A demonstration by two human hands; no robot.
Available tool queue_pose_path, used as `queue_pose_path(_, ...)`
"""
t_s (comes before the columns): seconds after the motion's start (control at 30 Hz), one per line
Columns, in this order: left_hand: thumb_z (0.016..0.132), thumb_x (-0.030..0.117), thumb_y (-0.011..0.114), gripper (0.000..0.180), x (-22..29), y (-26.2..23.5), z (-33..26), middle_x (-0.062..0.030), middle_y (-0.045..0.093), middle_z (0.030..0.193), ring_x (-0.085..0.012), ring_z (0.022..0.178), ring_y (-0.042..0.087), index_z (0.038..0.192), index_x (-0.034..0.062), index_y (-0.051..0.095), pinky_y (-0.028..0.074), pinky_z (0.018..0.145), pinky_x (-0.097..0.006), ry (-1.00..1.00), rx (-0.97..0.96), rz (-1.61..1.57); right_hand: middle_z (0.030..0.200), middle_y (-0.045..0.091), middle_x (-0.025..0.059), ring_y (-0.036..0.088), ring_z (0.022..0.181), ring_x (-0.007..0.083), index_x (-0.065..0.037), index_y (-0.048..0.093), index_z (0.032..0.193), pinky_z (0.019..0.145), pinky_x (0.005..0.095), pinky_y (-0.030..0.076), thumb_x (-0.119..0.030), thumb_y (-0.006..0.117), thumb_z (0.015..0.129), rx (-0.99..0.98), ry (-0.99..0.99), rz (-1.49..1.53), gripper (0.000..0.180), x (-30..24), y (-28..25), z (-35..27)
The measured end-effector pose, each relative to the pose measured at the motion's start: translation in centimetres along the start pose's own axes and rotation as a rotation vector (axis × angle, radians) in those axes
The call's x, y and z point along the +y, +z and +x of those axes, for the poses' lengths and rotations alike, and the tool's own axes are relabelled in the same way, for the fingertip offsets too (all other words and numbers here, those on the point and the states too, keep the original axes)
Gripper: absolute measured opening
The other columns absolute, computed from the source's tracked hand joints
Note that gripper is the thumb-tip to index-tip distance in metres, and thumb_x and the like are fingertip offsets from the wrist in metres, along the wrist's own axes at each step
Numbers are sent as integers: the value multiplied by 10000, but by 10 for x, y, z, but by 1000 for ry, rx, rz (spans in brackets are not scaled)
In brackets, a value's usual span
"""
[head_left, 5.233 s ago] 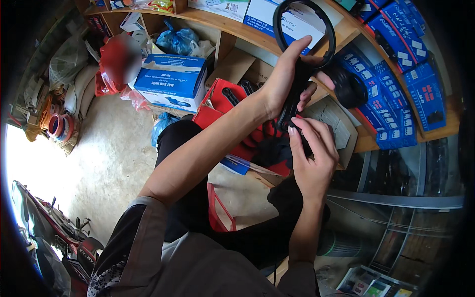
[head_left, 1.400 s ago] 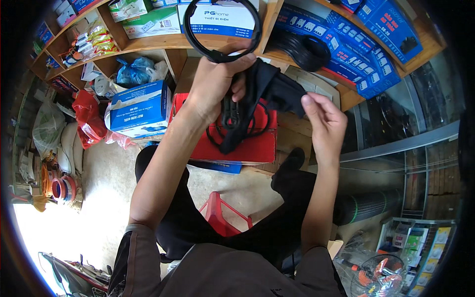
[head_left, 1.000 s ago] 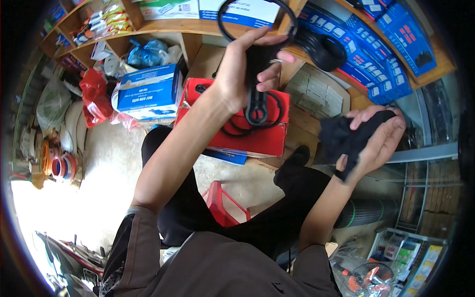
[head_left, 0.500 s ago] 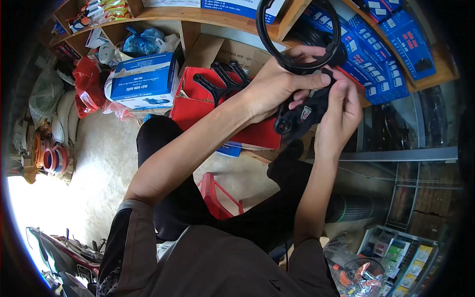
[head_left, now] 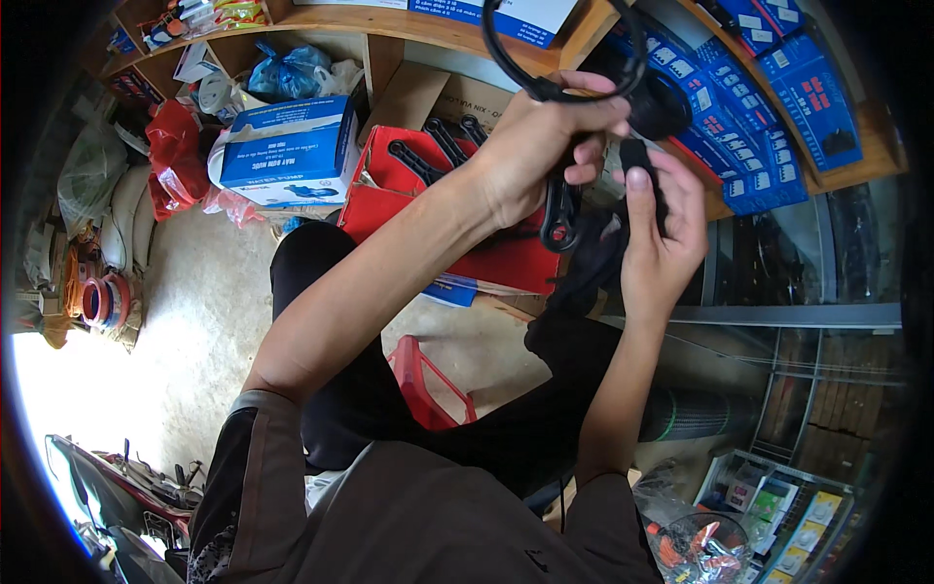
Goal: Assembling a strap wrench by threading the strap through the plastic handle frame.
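1. Centrally, the black ring tool (head_left: 510,68) is held upright above the red box (head_left: 375,212), ring end toward the shelf, rounded lower end beneath the fingers.
2. The left hand (head_left: 562,127) grasps the tool just below the ring, thumb and fingers wrapped around it.
3. The right hand (head_left: 669,219), just beside the left, pinches the black fabric (head_left: 634,154) between thumb and fingers; the fabric hangs down near the tool's lower end.
4. The red box holds further black arms (head_left: 416,164), their rounded ends projecting from the opening.
5. A blue-and-white box (head_left: 282,146) stands left of the red box.
6. A wooden shelf (head_left: 443,32) runs behind; blue packages (head_left: 754,122) occupy its right side.
7. A red stool (head_left: 418,380) stands on the concrete floor (head_left: 195,292), below the red box in view.
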State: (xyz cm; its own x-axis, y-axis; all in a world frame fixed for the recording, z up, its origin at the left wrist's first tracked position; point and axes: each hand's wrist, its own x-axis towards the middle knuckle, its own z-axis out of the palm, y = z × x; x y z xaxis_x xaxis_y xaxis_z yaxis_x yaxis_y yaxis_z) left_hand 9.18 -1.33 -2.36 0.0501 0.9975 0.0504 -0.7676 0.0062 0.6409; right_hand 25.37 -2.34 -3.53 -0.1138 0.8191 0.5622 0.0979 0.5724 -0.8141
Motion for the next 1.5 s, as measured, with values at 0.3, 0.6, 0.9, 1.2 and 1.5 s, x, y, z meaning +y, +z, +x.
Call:
queue_pose_path(0.3, 1090, 425, 451, 451, 22, -16, 4, -92, 599, 942, -102, 522, 417, 1251, 13, 538, 323, 399, -215, 27, -123, -147, 983, 749, 95, 691, 891, 145, 6, 735, 1108, 832, 284, 542, -77, 802, 921, -143, 21, -119, 215, -16, 1, -26)
queue_pose_path(0.6, 1081, 428, 429, 475, 13, -15, 10, -33, 481, 627, -160, 592, 488, 1078, 4, 644, 439, 613, -305, 37, 21, 126, 920, 708, 107, 690, 792, 244, 6, 735, 1056, 699, 332, 542, 5, 777, 889, -238, -419, -374, 172, -11, 15, -19)
queue_pose_path(0.9, 1075, 448, 445, 393, 20, -23, 11, -19, 465, 676, -150, 591, 441, 973, 77, 527, 390, 565, -294, -141, 200, 99, 898, 649, 111, 649, 758, 253, 36, 728, 1060, 682, 366, 517, 68, 733, 890, -332, -556, -511, 172, -12, 25, -23)
queue_pose_path(1.2, 1106, 495, 389, 484, 14, -27, 11, -32, 486, 701, -164, 614, 435, 1119, 41, 555, 397, 605, -323, 44, 406, 97, 866, 599, 104, 603, 725, 252, 34, 685, 1094, 656, 361, 489, 67, 707, 910, -289, -461, -483, 188, -3, 30, -33)
queue_pose_path(1.5, 1094, 566, 412, 534, 5, -20, 13, -16, 456, 609, -138, 505, 416, 1146, 49, 537, 359, 517, -291, 417, 411, 144, 876, 554, 114, 634, 776, 278, 33, 640, 1114, 666, 386, 529, 31, 709, 883, -231, -336, -508, 241, 4, 28, -38)
